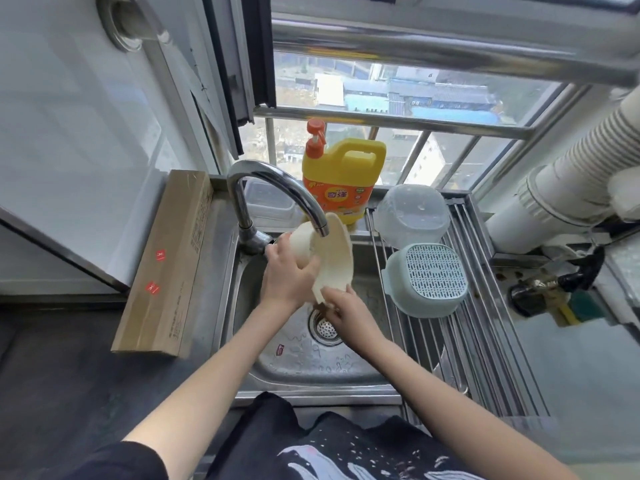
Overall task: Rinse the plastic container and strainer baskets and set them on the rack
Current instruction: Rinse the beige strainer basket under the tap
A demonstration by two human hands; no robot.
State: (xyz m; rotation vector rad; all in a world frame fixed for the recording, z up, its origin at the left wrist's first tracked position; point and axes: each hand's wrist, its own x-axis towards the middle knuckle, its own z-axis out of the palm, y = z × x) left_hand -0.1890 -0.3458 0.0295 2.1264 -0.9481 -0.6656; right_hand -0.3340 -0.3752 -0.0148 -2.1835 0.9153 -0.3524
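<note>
1. A cream strainer basket point(332, 258) is held tilted on its side over the sink point(301, 362), right under the spout of the tap point(277, 192).
2. The left hand point(287, 275) grips the basket's rounded outer wall, fingers curled round it.
3. The right hand point(346, 306) pinches the basket's lower rim, with something small and brown at the fingertips; what it is cannot be told.
4. Whether anything lies inside the cream basket cannot be told.
5. On the rack point(485, 341) to the right of the sink, a clear plastic container point(412, 213) sits upside down with drops of water on it.
6. Just in front of it, a pale blue strainer basket point(429, 282) also sits upside down, its slotted bottom facing up.
7. The sink holds only water drops and a drain strainer point(325, 327).
8. A yellow bottle of dish soap point(341, 178) with an orange pump stands behind the tap.
9. A long cardboard box point(166, 265) lies left of the sink.
</note>
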